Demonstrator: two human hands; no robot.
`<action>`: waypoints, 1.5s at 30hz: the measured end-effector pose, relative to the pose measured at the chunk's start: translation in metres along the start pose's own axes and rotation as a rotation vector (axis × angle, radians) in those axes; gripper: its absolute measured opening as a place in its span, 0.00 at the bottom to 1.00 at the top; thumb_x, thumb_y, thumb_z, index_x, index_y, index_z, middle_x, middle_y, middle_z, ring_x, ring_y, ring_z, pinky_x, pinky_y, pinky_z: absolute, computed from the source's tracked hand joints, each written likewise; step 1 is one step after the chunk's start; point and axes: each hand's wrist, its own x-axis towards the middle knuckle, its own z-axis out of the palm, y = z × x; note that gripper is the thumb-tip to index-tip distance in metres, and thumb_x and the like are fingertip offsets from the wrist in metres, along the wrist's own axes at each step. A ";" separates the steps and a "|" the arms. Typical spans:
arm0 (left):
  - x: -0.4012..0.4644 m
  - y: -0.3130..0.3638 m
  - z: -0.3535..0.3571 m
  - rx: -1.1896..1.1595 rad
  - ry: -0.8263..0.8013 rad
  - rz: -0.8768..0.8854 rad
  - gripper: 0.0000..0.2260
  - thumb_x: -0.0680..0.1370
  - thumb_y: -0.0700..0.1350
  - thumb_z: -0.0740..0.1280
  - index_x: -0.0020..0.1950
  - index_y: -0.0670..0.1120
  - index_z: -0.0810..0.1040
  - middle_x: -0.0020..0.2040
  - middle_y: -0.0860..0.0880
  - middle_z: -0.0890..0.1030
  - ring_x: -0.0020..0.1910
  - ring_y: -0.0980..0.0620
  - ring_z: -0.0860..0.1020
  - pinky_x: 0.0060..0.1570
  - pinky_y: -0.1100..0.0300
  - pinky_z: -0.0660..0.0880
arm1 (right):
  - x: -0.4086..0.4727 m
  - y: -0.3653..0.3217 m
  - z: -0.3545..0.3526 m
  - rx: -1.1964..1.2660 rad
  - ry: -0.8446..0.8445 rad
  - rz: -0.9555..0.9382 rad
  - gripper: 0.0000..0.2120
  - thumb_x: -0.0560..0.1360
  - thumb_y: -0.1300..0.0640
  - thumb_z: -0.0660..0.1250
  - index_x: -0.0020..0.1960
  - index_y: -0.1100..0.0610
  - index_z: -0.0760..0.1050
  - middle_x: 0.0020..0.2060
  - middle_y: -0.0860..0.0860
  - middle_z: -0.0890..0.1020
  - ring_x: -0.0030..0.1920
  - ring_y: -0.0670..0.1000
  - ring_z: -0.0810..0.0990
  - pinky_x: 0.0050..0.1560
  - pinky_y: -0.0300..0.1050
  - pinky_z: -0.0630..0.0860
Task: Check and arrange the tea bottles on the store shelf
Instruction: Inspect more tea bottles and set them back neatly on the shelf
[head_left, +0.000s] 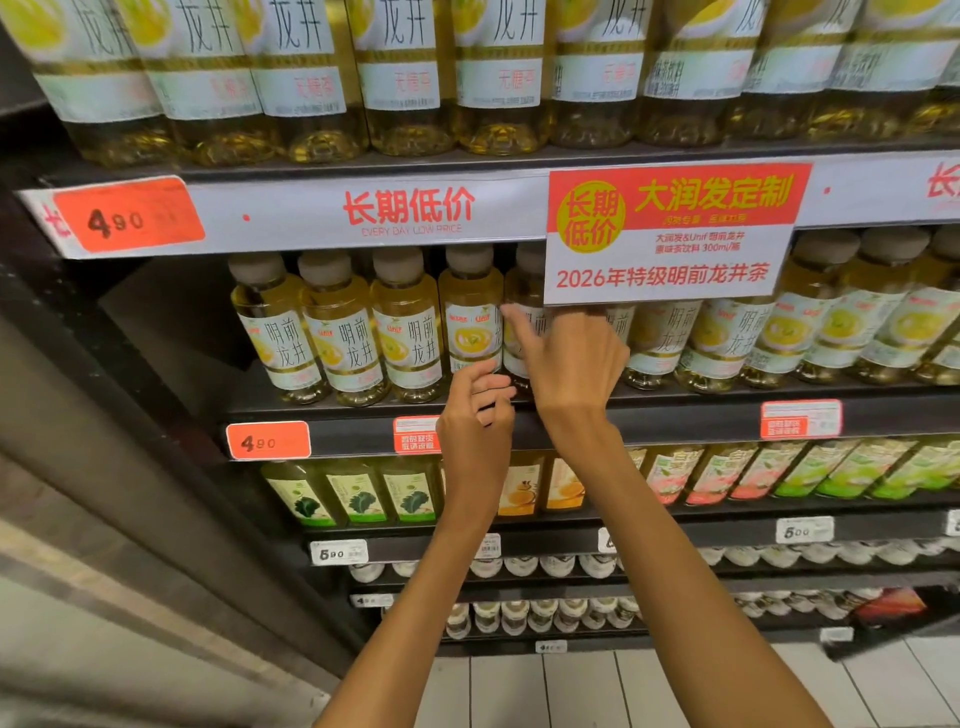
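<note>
A row of tea bottles (405, 332) with pale caps, yellow tea and white labels stands on the middle shelf (675, 410). My right hand (571, 358) reaches under the hanging promo sign and holds one tea bottle (519, 283). Its thumb lies on the bottle's left side, its fingers curl round the front, and the hand hides most of the bottle. My left hand (475, 415) hovers just below and to the left with fingers loosely curled and nothing in them. Its fingertips are near the base of the neighbouring bottle (470, 312).
A red and white promo sign (670, 234) hangs from the upper shelf edge, covering the tops of several bottles. Larger tea bottles (405, 78) fill the shelf above; other drinks (358, 499) fill those below. A dark upright post (130, 395) bounds the left side.
</note>
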 end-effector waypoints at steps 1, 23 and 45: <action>0.000 0.001 0.001 0.000 -0.014 0.006 0.16 0.76 0.30 0.63 0.61 0.44 0.74 0.48 0.51 0.79 0.48 0.55 0.79 0.49 0.66 0.77 | -0.001 0.002 -0.001 0.014 0.076 -0.013 0.22 0.68 0.46 0.76 0.34 0.66 0.76 0.30 0.62 0.80 0.32 0.62 0.80 0.30 0.43 0.65; -0.027 -0.005 -0.017 0.051 -0.221 0.153 0.24 0.72 0.37 0.74 0.65 0.42 0.71 0.58 0.50 0.79 0.58 0.57 0.77 0.57 0.60 0.76 | -0.072 0.017 -0.038 0.769 0.006 -0.099 0.31 0.68 0.63 0.76 0.67 0.62 0.66 0.61 0.54 0.70 0.64 0.50 0.71 0.63 0.43 0.71; -0.063 0.025 -0.056 -0.685 -0.609 -0.470 0.29 0.72 0.66 0.60 0.58 0.44 0.81 0.44 0.40 0.82 0.35 0.46 0.81 0.33 0.57 0.77 | -0.040 0.009 -0.062 1.582 -0.586 0.480 0.15 0.76 0.53 0.63 0.61 0.55 0.71 0.46 0.52 0.83 0.47 0.53 0.83 0.46 0.46 0.80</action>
